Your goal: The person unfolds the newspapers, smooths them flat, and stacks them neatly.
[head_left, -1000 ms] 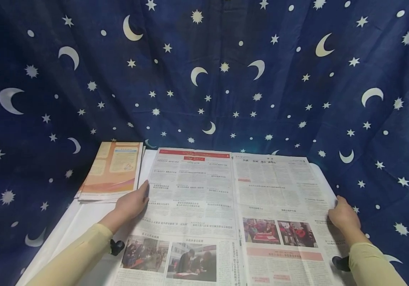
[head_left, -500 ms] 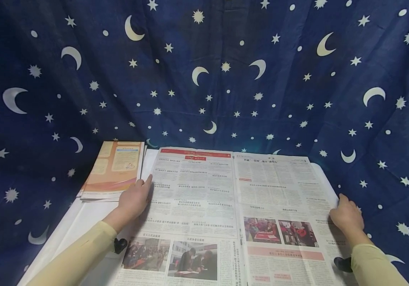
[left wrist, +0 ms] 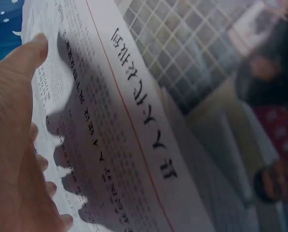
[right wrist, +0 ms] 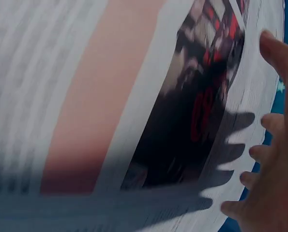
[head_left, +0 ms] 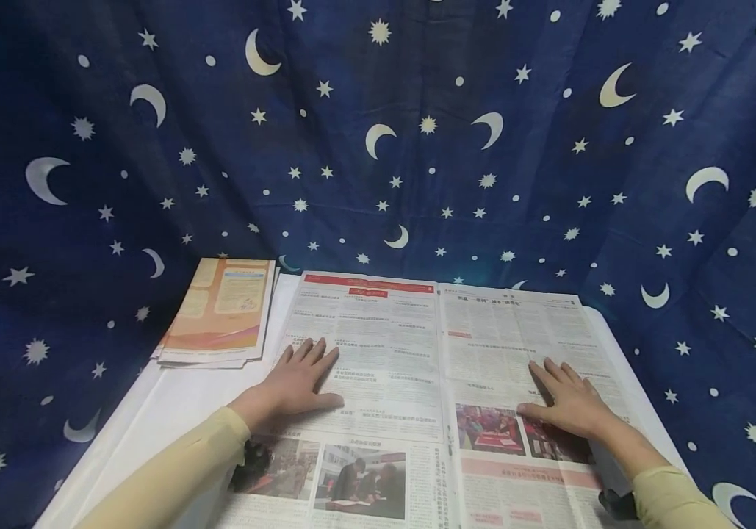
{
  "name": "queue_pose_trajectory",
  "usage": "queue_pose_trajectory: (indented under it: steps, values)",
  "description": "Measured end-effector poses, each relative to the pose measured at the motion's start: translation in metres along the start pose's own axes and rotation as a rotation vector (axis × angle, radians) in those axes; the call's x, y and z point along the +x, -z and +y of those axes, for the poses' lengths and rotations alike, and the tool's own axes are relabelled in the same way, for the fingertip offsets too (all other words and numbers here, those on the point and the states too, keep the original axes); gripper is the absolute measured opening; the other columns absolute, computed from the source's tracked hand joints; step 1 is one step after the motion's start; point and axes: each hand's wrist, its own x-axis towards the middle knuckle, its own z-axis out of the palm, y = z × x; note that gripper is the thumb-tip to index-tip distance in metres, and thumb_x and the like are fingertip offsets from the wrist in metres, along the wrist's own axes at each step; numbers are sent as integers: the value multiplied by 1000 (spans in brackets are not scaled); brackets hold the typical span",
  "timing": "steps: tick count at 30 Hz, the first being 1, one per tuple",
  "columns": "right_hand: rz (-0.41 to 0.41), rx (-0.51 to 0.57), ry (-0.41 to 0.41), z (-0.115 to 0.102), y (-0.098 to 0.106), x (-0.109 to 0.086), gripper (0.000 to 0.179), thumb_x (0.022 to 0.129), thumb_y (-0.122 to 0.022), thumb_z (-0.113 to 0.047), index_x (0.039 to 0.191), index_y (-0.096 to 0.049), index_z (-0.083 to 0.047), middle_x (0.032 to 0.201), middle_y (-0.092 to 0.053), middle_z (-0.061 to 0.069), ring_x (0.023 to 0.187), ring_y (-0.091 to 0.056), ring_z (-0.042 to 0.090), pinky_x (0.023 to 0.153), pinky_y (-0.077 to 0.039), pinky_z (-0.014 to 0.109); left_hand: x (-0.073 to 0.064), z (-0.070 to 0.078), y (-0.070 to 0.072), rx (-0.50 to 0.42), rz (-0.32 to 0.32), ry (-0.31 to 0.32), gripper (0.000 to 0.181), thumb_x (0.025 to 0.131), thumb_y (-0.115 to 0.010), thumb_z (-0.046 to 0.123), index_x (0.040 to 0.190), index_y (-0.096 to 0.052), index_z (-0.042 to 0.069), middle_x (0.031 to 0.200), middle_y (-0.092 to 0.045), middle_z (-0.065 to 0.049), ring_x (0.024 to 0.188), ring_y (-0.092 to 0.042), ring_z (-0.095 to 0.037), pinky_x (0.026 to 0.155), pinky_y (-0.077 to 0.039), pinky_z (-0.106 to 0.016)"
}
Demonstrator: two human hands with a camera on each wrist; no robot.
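An unfolded newspaper (head_left: 384,397) lies spread over the white table, its print upside down in the head view. Over its left page is my left hand (head_left: 294,382), fingers spread and palm down. My right hand (head_left: 566,400) is above the right page, partly covering a photo, with its fingers apart too. In the left wrist view the left hand (left wrist: 18,130) casts a shadow on the page beside a large photo. The right wrist view has the right hand (right wrist: 272,140) at the edge, its finger shadows falling on the paper. Whether the fingertips touch the paper, I cannot tell.
A stack of folded papers with an orange cover (head_left: 222,312) lies at the table's back left. White tabletop (head_left: 153,419) shows along the left side. A dark blue curtain (head_left: 378,147) with moons and stars hangs behind and at both sides.
Both hands have left the newspaper's side edges and moved inward over the pages, with fingers now spread. The newspaper lies in much the same place; the view has shifted slightly.
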Motion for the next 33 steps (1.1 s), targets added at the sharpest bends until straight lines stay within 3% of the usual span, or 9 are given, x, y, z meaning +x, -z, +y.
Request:
queue_pose_trajectory:
  steps: [7,11,15,19,23,28,33]
  values:
    - [-85,-8,26,-7,-6,9,111,79,-71,-72,156,-37,1,157,-25,39,139,-20,66,102,-17,86,-2,0,1,32,-70,66,104,85,-55,81,164,-28,18,170,-16,-14,156,-7,-39,121,-10,-65]
    - [-91,-4,43,-2,-9,14,110,80,-71,-71,155,-37,1,156,-24,39,139,-19,67,100,-17,87,-3,-2,2,56,-60,82,104,84,-55,83,164,-29,21,170,-17,-12,156,-9,-37,121,-11,-64]
    - [-93,-13,38,4,-11,14,109,81,-71,-70,155,-37,2,155,-25,40,137,-20,68,97,-18,88,-2,-4,1,48,-53,54,103,84,-54,82,164,-29,21,169,-19,-12,156,-11,-37,122,-11,-63]
    - [-76,-2,47,3,-11,13,103,85,-69,-67,153,-38,5,152,-26,43,135,-21,69,98,-17,88,-4,-13,7,27,12,25,94,91,-55,73,162,-32,17,168,-24,-13,155,-16,-38,122,-10,-63]
    - [-7,37,90,-11,-8,11,93,91,-67,-60,152,-40,4,152,-30,41,135,-25,66,100,-19,85,-14,-37,25,-16,149,89,78,99,-58,54,160,-35,11,164,-32,-18,152,-23,-41,122,-13,-63]
    - [63,98,174,-56,-6,17,86,92,-71,-53,154,-41,0,152,-38,34,137,-32,58,105,-27,78,-36,-87,48,-55,308,255,66,101,-60,33,155,-40,0,157,-40,-26,146,-32,-47,120,-20,-63]
    - [87,188,283,-115,-10,27,74,95,-72,-39,155,-44,-8,155,-43,22,142,-36,49,111,-29,71,-55,-131,56,-65,359,475,65,101,-56,26,154,-38,-5,155,-37,-33,144,-31,-51,118,-22,-64]
